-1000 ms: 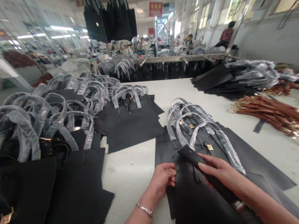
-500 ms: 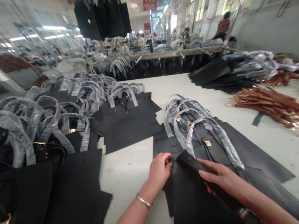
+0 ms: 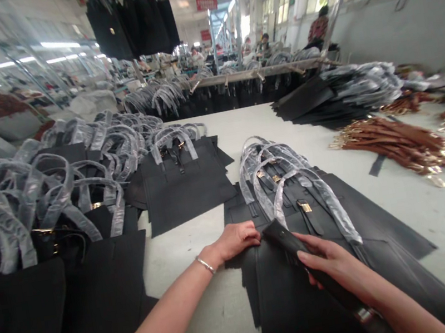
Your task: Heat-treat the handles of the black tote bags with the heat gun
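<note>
My left hand is closed at the upper left corner of a black leather bag panel. Its curled fingertips are turned away, so what they pinch is hidden. In my right hand is a wide black leather strap, gripped between thumb and fingers and lying slantwise over the panel. A metal fitting shows near the strap's lower end, below my wrist. Just beyond both hands lie stacked black bag panels with plastic-wrapped handles and a gold clasp.
More black panels with wrapped handles crowd the left side. Another panel stack lies further back. Brown straps with gold hooks and a black panel pile are at the right. A rail crosses behind the white table.
My left hand has turned and its fingers have curled further over the panel corner, with the forearm lying flatter. My right hand keeps its hold on the strap. The view has shifted slightly.
</note>
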The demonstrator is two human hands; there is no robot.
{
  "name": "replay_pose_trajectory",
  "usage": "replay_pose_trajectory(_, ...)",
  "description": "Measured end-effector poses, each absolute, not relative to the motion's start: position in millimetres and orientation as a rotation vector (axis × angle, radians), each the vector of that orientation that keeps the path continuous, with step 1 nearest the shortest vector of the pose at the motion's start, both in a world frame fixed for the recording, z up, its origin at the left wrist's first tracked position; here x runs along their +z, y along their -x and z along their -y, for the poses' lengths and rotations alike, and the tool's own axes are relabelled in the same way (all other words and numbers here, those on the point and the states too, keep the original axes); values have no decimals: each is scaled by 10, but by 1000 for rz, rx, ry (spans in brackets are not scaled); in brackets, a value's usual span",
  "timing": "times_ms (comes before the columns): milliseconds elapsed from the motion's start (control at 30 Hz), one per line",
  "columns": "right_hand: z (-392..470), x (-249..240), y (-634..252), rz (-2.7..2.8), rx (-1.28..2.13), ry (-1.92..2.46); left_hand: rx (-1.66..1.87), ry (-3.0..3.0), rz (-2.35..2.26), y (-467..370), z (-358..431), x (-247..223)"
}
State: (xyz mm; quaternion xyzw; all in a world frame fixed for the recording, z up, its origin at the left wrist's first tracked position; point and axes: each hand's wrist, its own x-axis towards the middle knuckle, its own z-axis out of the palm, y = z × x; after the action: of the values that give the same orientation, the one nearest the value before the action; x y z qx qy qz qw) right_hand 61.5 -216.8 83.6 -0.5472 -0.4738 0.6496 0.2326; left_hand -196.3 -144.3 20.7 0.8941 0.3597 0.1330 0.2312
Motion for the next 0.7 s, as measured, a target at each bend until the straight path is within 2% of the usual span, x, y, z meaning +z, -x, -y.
replay_pose_trajectory(167,2173,792,-643,1328,1806,1443,347,-2398,-1087,1936,1424,207)
replay_pose_trajectory(333,2183,784,-644,1334,1807,1422,629,-2101,-1230,2054,1430,136)
replay_pose_trajectory(433,2184,788,-644,1328,1814,1425,713,-2013,-1149,2104,1470,109)
replay_pose_trajectory(567,2183,796,-643,1296,1833,1437,625,-2098,-922,2078,1489,113)
replay_pose_trajectory(700,2194,816,-624,1271,1823,1455,446,-2309,-895,2021,1427,170)
